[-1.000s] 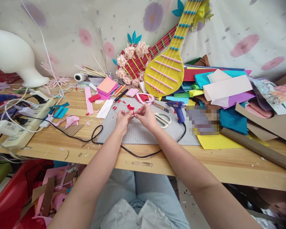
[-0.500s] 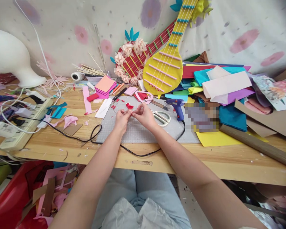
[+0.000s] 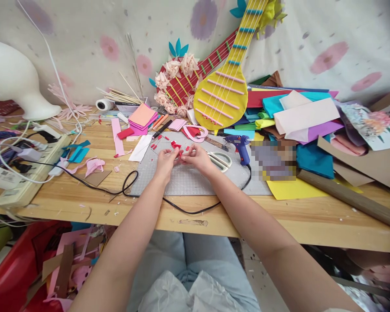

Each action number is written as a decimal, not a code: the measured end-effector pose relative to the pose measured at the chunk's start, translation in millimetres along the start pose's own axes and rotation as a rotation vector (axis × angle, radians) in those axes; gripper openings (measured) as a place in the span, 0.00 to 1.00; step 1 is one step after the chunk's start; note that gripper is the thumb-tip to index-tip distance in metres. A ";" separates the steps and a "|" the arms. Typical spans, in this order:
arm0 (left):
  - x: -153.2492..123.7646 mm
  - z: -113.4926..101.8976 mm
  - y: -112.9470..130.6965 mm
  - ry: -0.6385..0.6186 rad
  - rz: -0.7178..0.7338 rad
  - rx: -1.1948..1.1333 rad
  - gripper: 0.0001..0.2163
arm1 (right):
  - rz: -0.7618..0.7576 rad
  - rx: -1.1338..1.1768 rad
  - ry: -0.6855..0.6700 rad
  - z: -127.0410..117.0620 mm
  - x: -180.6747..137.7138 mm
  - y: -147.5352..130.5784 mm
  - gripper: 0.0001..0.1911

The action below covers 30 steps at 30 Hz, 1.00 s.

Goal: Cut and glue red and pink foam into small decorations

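My left hand (image 3: 167,164) and my right hand (image 3: 198,160) meet above the grey cutting mat (image 3: 188,186). Between their pinched fingertips is a small red piece (image 3: 180,154), which looks like felt or paper; both hands grip it and the fingers partly cover it. More red scraps (image 3: 174,144) lie just beyond the fingers. Scissors (image 3: 221,161) with pale handles rest on the mat beside my right hand, partly hidden by it. A pink teardrop-shaped loop (image 3: 200,138) lies behind the hands.
A blue glue gun (image 3: 241,147) stands right of the scissors, its black cable (image 3: 191,212) looping across the front. A yellow toy lute (image 3: 220,97) leans at the back. Coloured sheets (image 3: 307,115) pile up at the right; a power strip (image 3: 32,173) lies left.
My fingertips have shifted slightly, and more of the red piece shows between them. The whole view has moved a little; the things on the table stay put.
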<state>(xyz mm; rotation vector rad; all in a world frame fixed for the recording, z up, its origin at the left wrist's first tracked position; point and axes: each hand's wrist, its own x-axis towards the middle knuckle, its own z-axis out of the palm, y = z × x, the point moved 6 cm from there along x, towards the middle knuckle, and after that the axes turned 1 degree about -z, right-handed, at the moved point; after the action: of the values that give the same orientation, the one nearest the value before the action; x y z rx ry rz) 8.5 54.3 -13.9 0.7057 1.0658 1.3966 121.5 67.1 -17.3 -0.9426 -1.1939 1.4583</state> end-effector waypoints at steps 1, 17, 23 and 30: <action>0.3 0.0 -0.7 -0.014 -0.002 0.009 0.20 | 0.021 0.036 -0.016 0.6 -0.7 0.4 0.24; 2.0 -2.8 0.4 -0.005 -0.009 0.036 0.23 | 0.048 0.067 -0.073 5.1 -0.4 5.2 0.25; 3.1 -3.7 -1.5 -0.037 -0.013 0.056 0.23 | 0.065 0.092 -0.085 3.6 -1.4 4.9 0.26; 7.1 -8.6 -4.2 0.012 0.066 0.073 0.27 | 0.060 0.043 -0.099 7.2 -2.5 6.3 0.25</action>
<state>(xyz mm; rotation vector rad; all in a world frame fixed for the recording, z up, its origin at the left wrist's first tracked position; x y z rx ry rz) 1.6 59.2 -22.4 0.7927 1.1163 1.4259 113.8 63.0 -22.0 -0.8918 -1.2100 1.5883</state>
